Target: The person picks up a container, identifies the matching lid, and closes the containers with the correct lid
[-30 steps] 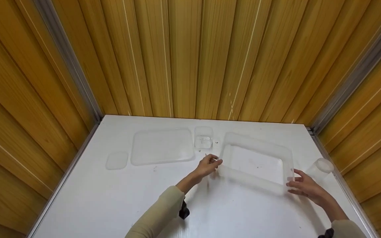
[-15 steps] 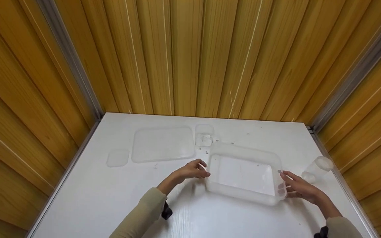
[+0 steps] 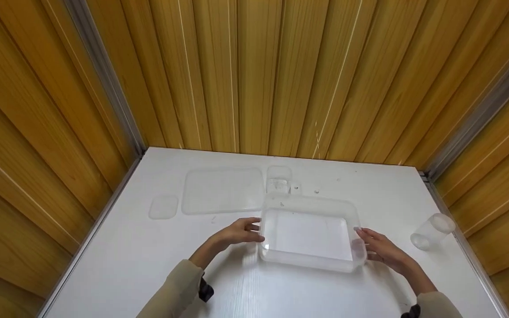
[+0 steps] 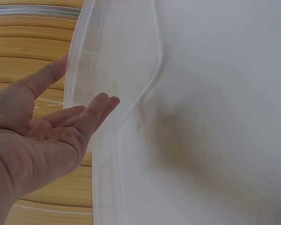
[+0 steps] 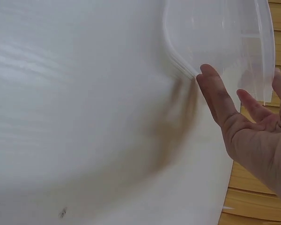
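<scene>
A large, clear rectangular plastic container (image 3: pixel 307 261) is held between both hands, its open side facing up. My left hand (image 3: pixel 237 232) grips its left end, with the thumb at the rim and the fingers lower along the wall. At the opposite end, my right hand (image 3: pixel 385 249) holds it the same way, the thumb on the rim and fingertips against the lower side in the right wrist view. Inside the container only its pale bottom shows. Both wrist views catch the container wall (image 4: pixel 126 51) close over the white surface, with hand shadows beneath.
Behind and left on the white table (image 3: pixel 117 265) lie a large translucent rectangular lid (image 3: pixel 222 191) and a small square lid (image 3: pixel 163 206). A small clear square container (image 3: pixel 278 176) stands behind the big one. A clear cylindrical container (image 3: pixel 433 231) sits near the right edge. Wood-patterned walls (image 3: pixel 254 79) enclose the table.
Both hands have brought the large container leftward and nearer to the body, turning it a little straighter. The cylindrical container and the lids stay where they were on the table.
</scene>
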Tool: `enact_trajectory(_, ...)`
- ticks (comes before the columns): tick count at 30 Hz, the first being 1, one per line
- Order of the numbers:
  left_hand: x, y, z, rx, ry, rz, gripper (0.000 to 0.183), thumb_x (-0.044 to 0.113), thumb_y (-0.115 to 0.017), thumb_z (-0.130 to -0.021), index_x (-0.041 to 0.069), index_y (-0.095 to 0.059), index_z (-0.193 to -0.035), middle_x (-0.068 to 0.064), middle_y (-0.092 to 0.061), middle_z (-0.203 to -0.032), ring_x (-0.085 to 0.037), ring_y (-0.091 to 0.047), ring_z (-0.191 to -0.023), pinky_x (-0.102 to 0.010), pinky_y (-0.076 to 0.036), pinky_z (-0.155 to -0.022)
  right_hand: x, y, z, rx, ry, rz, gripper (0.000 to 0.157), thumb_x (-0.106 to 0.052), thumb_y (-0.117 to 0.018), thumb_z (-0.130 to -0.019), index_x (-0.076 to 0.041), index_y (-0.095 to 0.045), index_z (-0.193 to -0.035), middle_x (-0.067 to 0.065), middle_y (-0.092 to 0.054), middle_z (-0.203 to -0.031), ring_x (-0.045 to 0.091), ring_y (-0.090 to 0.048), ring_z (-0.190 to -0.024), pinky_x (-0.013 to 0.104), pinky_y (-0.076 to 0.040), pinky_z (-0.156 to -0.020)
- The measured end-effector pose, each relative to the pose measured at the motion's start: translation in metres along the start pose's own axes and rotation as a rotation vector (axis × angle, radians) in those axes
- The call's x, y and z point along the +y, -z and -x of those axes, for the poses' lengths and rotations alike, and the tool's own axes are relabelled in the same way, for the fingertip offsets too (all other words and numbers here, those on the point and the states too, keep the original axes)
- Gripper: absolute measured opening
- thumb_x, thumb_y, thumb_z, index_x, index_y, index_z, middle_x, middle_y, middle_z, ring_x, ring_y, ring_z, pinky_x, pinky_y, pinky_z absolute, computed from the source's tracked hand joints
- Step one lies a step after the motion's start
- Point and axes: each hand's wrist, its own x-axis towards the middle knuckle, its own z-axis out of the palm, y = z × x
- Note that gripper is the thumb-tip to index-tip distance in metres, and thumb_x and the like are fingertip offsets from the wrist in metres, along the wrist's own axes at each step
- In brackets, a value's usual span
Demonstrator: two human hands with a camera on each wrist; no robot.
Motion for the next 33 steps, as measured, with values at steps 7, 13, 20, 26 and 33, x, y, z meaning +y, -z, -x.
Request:
enact_trajectory(7, -0.005, 0.001, 0.010, 0.014, 0.001, 0.033, 0.084, 0.021, -0.075, -0.092, -0.001, -0.030, -0.158, -0.031, -0.048, -0.151, -0.040, -0.051, -0.140, -0.050, -0.045, -0.114, 0.000, -0.010, 0.000, 0.026, 0.019, -0.005, 0.076, -0.047, -0.036, -0.110, 0.008, -0.016, -0.159, 0.039, -0.030, -0.158, 0.050, -0.047, -0.139, 0.048, -0.053, -0.105)
enact_trajectory(13, -0.004, 0.004, 0.010, -0.003, 0.000, 0.018, 0.081, 0.021, -0.073, -0.093, -0.004, -0.030, -0.157, -0.031, -0.048, -0.151, -0.039, -0.051, -0.140, -0.049, -0.045, -0.114, 0.004, -0.015, 0.001, 0.078, 0.005, -0.009, 0.075, -0.048, -0.037, -0.110, 0.008, -0.023, -0.158, 0.038, -0.037, -0.154, 0.045, -0.055, -0.134, 0.042, -0.057, -0.099)
enact_trajectory(20, 0.001, 0.021, 0.009, 0.036, 0.027, -0.064, 0.078, 0.025, -0.068, -0.097, -0.008, -0.030, -0.156, -0.031, -0.045, -0.154, -0.041, -0.052, -0.138, -0.048, -0.048, -0.111, 0.009, -0.012, 0.004, 0.078, -0.003, 0.003, 0.079, -0.051, -0.029, -0.110, 0.013, -0.021, -0.156, 0.038, -0.044, -0.149, 0.039, -0.061, -0.128, 0.036, -0.059, -0.094)
enact_trajectory(26, -0.009, 0.062, 0.006, 0.369, 0.019, -0.244, 0.062, 0.020, -0.067, -0.096, -0.009, -0.044, -0.146, -0.032, -0.055, -0.141, -0.047, -0.053, -0.132, -0.054, -0.048, -0.108, 0.017, -0.005, 0.008, 0.022, -0.011, -0.020, 0.074, -0.042, -0.037, -0.111, 0.016, -0.021, -0.154, 0.036, -0.046, -0.149, 0.035, -0.061, -0.129, 0.032, -0.058, -0.097)
enact_trajectory(33, -0.032, 0.114, -0.010, 0.750, 0.060, -0.358, 0.055, 0.007, -0.061, -0.095, -0.016, -0.045, -0.142, -0.040, -0.050, -0.139, -0.054, -0.048, -0.133, -0.059, -0.046, -0.109, 0.023, -0.008, 0.014, -0.016, -0.019, -0.069, 0.084, -0.054, -0.025, -0.110, 0.015, -0.013, -0.156, 0.040, -0.034, -0.155, 0.045, -0.050, -0.139, 0.037, -0.057, -0.100)
